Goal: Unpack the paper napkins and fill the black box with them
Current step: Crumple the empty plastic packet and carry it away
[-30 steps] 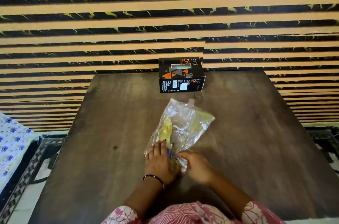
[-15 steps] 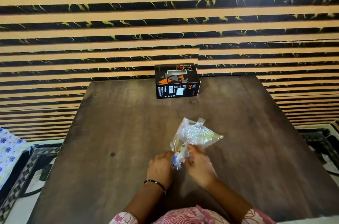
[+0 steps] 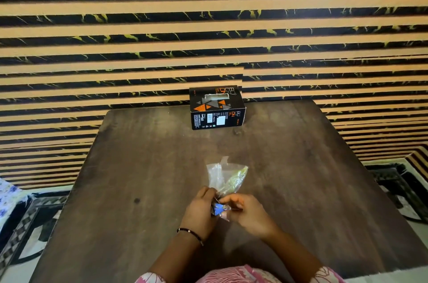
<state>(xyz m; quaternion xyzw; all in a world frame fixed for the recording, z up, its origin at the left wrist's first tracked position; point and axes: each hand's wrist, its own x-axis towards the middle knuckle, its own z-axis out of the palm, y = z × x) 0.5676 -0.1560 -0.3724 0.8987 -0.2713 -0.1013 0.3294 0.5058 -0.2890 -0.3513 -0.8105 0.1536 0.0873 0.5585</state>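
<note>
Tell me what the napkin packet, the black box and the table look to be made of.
Napkin packet: thin clear plastic film, glossy; it crinkles and shows light through.
Black box: likely printed cardboard, fairly matte; sharp folded edges, a slot cut in the top.
Table: probably dark wood or a wood-look laminate, dull sheen; faint streaky grain.

Dim, warm indoor light; dull sheen on the table (image 3: 289, 167); wide-angle bending at edges; striped wall (image 3: 139, 28) slightly soft.

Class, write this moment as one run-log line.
left hand: grips clear plastic napkin packet | right hand: pinches packet end | black cardboard box: far table edge, untouched | step: unpacking
</note>
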